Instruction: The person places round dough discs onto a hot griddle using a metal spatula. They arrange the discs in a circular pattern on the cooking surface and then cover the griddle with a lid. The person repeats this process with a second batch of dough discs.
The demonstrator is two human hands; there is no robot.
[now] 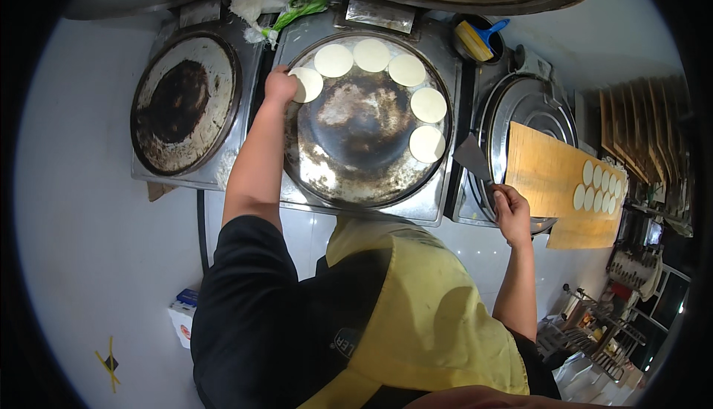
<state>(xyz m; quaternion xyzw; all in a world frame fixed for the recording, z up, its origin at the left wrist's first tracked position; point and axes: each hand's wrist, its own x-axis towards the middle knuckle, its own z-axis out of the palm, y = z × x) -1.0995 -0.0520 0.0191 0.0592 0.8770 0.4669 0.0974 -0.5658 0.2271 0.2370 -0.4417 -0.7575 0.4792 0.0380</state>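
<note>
My left hand (281, 86) is at the left edge of the round griddle (319, 175), its fingers closed on the rim of a flat, pale dough round (308, 84). That round lies over the griddle's surface; whether it rests fully on it I cannot tell. Several more dough rounds (370, 55) form an arc along the far and right side of the griddle. To the right of the griddle, my right hand (512, 214) grips the handle of a scraper (472, 158), whose dark, flared blade points up toward the griddle's right edge.
Left stands a second griddle (178, 104) with a scorched middle. A wooden board (546, 175) bearing several small dough rounds (598, 186) lies at right, over a round metal lid (531, 112). Behind are a pot (475, 37) with a blue-handled brush (486, 36) and a green plastic bag (301, 4).
</note>
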